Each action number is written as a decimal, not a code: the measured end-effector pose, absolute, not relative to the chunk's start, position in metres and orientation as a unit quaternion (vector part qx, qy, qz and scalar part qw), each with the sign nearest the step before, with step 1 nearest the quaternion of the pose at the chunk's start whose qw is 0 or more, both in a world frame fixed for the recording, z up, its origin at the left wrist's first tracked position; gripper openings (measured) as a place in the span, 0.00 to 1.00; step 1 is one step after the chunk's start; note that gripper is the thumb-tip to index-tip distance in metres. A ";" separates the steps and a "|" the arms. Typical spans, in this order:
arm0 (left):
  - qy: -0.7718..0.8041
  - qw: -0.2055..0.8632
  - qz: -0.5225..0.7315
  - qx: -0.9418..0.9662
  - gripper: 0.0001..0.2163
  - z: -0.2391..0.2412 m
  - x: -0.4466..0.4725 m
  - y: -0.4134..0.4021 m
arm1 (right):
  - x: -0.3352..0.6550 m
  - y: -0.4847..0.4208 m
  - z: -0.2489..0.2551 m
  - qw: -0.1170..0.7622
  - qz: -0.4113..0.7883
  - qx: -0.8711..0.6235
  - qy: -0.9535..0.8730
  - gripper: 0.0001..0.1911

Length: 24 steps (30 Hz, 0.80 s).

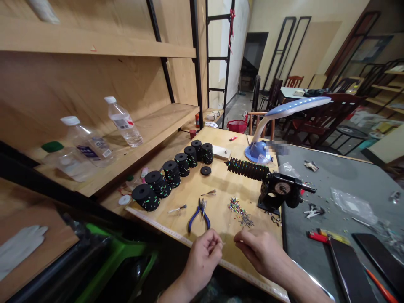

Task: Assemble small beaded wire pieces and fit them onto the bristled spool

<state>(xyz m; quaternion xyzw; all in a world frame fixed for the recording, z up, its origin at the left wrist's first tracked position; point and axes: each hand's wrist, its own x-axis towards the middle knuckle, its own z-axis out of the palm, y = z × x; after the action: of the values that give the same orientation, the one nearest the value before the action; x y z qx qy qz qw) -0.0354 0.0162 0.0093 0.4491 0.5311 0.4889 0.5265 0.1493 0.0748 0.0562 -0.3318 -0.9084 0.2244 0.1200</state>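
My left hand [202, 257] and my right hand [257, 250] are held close together at the near edge of the wooden table [217, 181], both pinched on a small thin thing I cannot make out. Just beyond them lie blue-handled pliers [198, 213] and a scatter of small coloured beads [238, 209]. A row of black foam spools [172, 174] studded with coloured bits runs along the left. A black clamped winder [274, 190] carries a spool-covered rod [248, 169] on the right.
Plastic water bottles [123, 123] lie on the wooden shelf at left. A blue-and-white desk lamp [268, 134] stands behind the winder. A grey mat [341, 202] to the right holds lighters, plastic bags and dark flat slabs. Chairs and metal frames stand beyond. A white glove [19, 246] lies lower left.
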 end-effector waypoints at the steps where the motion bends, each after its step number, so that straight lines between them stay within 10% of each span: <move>1: 0.531 0.526 0.488 0.450 0.07 0.010 -0.035 0.016 | 0.149 0.075 0.056 0.118 0.217 -0.330 -0.911 0.12; 24: 0.533 0.399 0.431 0.610 0.06 0.021 -0.045 0.022 | 0.150 0.073 0.077 0.082 0.281 -0.341 -0.893 0.21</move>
<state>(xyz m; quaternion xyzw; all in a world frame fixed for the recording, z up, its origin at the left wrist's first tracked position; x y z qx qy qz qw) -0.0447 0.0220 0.0215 0.6097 0.5325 0.4308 0.3989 0.1497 0.0734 0.0770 -0.3407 -0.8934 0.2810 0.0821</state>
